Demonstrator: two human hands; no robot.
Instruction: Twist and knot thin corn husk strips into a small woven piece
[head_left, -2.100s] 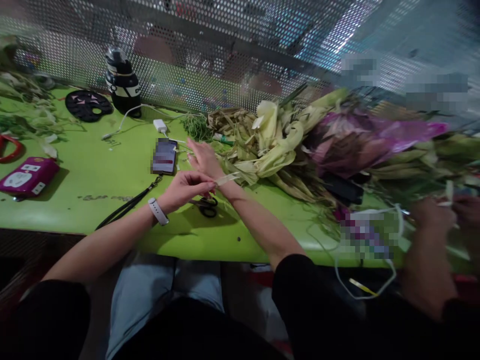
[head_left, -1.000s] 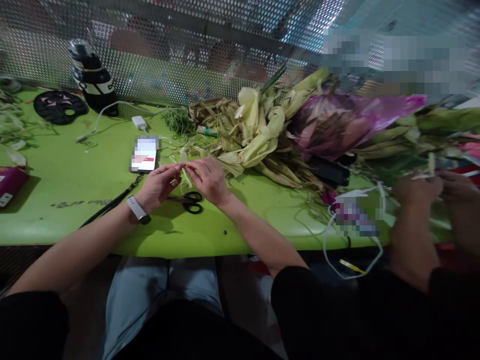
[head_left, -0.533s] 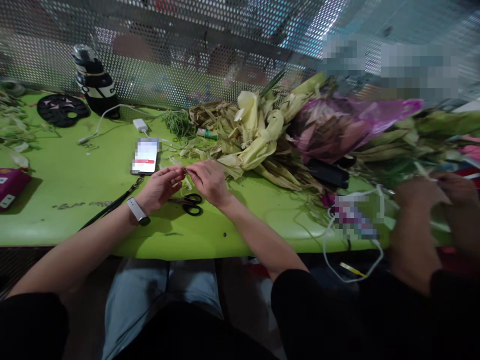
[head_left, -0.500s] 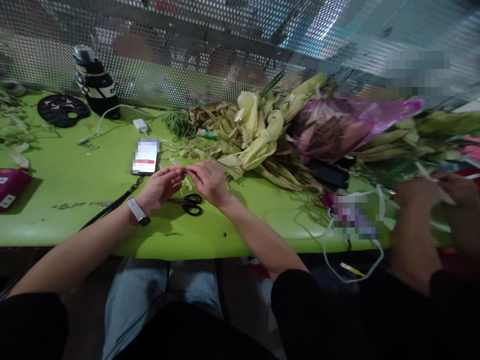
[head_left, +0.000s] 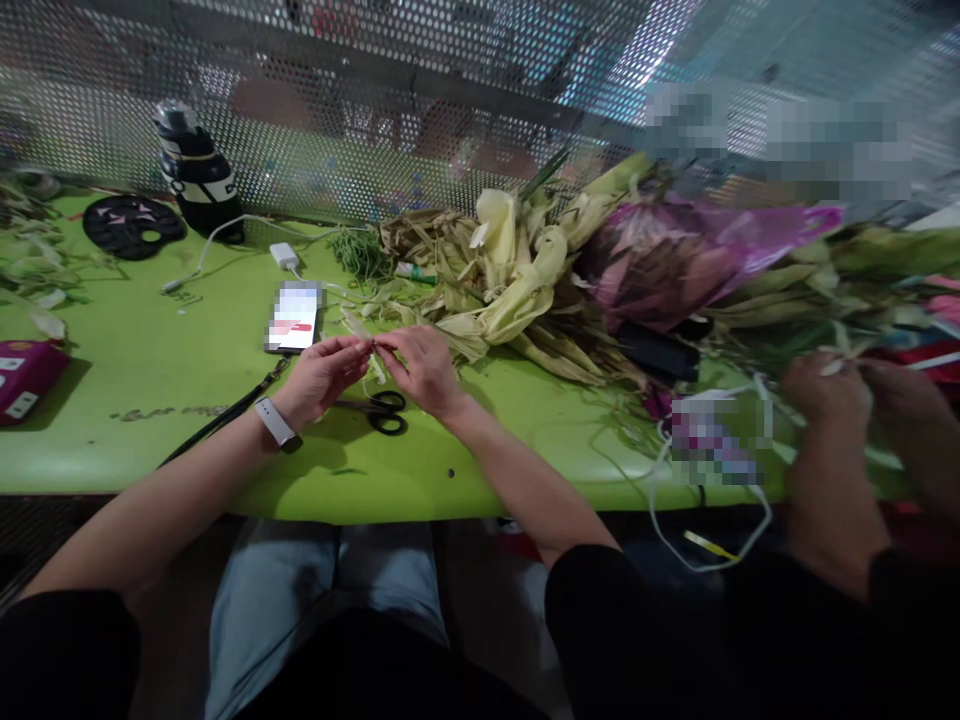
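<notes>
My left hand (head_left: 319, 380), with a pale watch band on the wrist, pinches a thin pale strip of corn husk (head_left: 379, 370). My right hand (head_left: 426, 372) meets it from the other side, thumb and forefinger closed on the same strip. The fingertips touch or nearly touch, so most of the strip is hidden; a short end hangs below. Black-handled scissors (head_left: 388, 412) lie on the green table (head_left: 420, 480) just under my hands, their blades partly behind my left hand. Beyond my right hand spreads a heap of dried corn husks (head_left: 517, 300).
A phone (head_left: 295, 320) with a black strap lies beyond my left hand, near a white cable adapter (head_left: 283, 256). A dark bottle (head_left: 199, 180) stands by the mesh partition. At right are a pink plastic bag (head_left: 675, 260) and another person's hands (head_left: 832, 390).
My right hand has drawn back from its reach toward the husks and joined my left hand on the strip. Since half a second ago, the fingers have barely shifted.
</notes>
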